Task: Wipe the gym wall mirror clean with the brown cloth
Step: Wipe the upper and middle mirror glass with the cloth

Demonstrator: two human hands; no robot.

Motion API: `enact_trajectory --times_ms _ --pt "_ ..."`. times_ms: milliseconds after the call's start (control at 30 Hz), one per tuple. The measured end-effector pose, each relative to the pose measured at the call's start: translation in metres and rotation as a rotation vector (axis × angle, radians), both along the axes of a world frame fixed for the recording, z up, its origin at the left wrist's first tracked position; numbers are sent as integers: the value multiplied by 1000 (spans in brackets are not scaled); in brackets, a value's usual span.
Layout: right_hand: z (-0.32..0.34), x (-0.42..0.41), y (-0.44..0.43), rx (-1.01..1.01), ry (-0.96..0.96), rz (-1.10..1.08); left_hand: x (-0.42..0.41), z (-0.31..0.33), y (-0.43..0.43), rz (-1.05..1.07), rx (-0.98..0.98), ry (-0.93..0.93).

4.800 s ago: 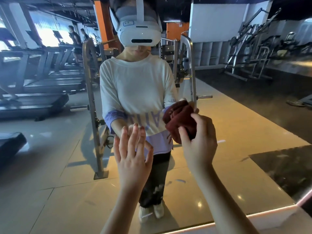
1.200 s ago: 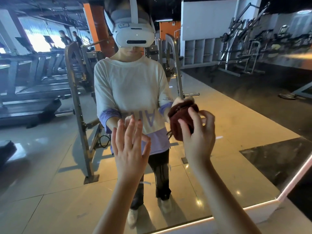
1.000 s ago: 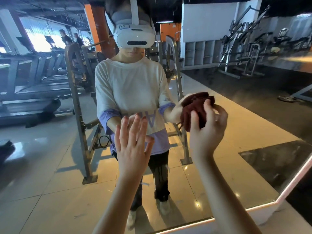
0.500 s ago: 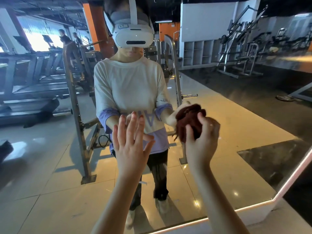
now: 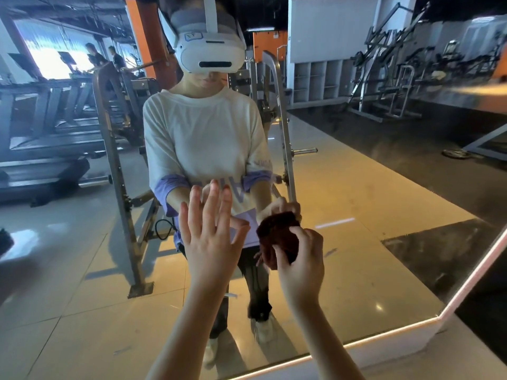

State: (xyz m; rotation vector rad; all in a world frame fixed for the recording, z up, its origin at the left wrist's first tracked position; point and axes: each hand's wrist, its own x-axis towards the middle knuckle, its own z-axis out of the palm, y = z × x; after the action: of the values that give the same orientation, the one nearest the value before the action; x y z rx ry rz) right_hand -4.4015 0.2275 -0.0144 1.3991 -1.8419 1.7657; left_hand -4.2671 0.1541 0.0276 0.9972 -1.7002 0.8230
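the brown cloth (image 5: 277, 239) is bunched into a wad and pressed against the mirror (image 5: 356, 204), low on the glass and just right of its middle, where it meets its own reflection. the right hand (image 5: 300, 259) grips it from behind, its fingers (image 5: 297, 237) curled round the wad. just beside it the left hand (image 5: 210, 237) is spread open, fingers (image 5: 211, 204) straight and apart, and seems to rest flat on the glass as a brace; it holds nothing. judging from this, the wiping is under way and not finished: the cloth sits on one small patch, and the mirror runs on well beyond it, up past the reflected person and out to both sides. a few faint streaks and specks show on the glass to the right of the cloth, so that part probably still needs a pass. which stretches are already clean i cannot tell, since most of the glass looks alike. the lit lower edge (image 5: 384, 334) of the mirror lies below the hands, and the strip above it also looks untouched. in the reflection stand a metal rack (image 5: 115, 171) and treadmills (image 5: 41, 149).
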Motion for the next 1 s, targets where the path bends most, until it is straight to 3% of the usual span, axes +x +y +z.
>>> enact_trajectory --times_ms 233,433,600,833,1000 --pt "-15 -11 4 -21 -281 -166 0 0 1 -12 26 6" --pt "-9 -17 5 -3 -103 -100 -3 1 3 -20 35 21" --pt "9 -58 5 -74 -461 -255 -5 3 6 -48 62 44" --pt "20 -62 6 -113 -123 -137 -47 9 11 -125 54 -71" --pt "40 -99 4 -196 -375 -213 -52 3 6 -91 28 -51"
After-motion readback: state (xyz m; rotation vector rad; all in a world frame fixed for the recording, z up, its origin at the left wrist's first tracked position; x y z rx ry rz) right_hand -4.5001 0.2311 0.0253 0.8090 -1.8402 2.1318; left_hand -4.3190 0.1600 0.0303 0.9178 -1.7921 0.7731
